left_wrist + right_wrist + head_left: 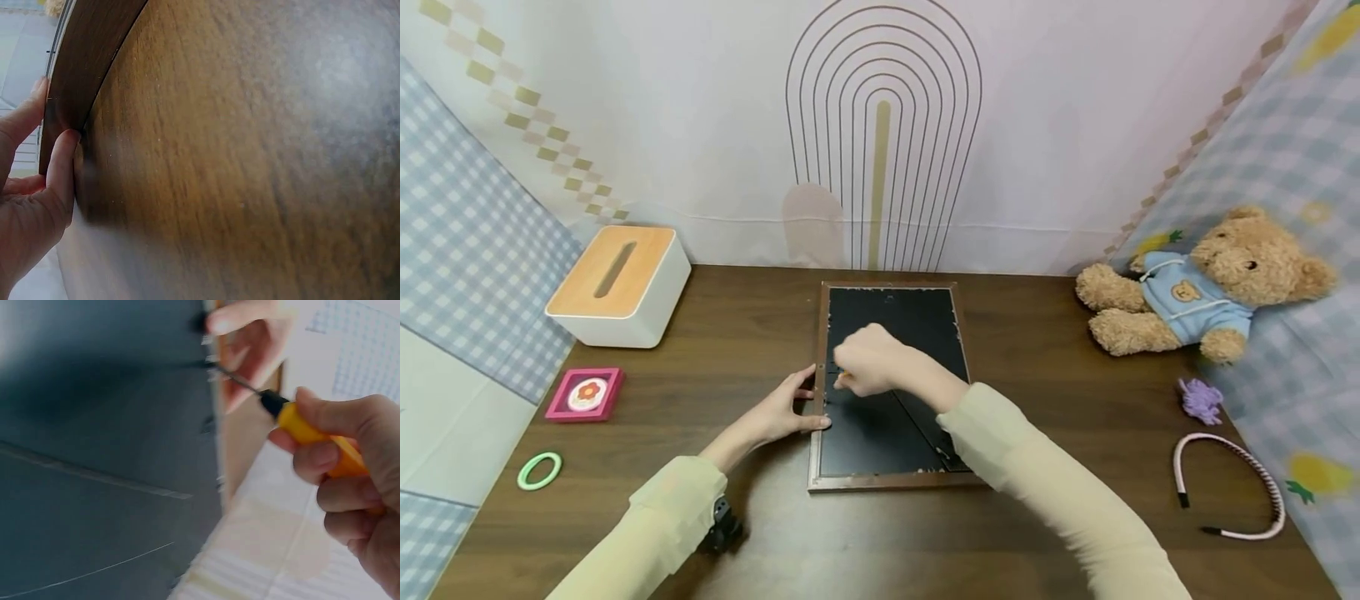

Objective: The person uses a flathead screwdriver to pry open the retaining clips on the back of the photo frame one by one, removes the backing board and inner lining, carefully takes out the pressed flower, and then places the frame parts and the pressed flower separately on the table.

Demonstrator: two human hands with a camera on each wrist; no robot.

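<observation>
A picture frame (887, 482) lies on the table with its black backing (865, 446) facing up. Small metal tabs (220, 481) line the backing's edge. My left hand (778, 414) holds the frame's left side, thumb over the rim and fingers against the side. Above the backing, my right hand (872, 360) grips a screwdriver by its yellow handle (303, 425). In the right wrist view the thin metal shaft (240, 380) reaches the frame's edge by a tab, close to the left hand. The head view hides most of the screwdriver behind the right hand.
On the left are a tissue box (625, 292), a pink square box (585, 395) and a green ring (539, 471). A teddy bear (1210, 283), a purple trinket (1201, 401) and a headband (1262, 475) lie on the right. Patterned curtains border the table.
</observation>
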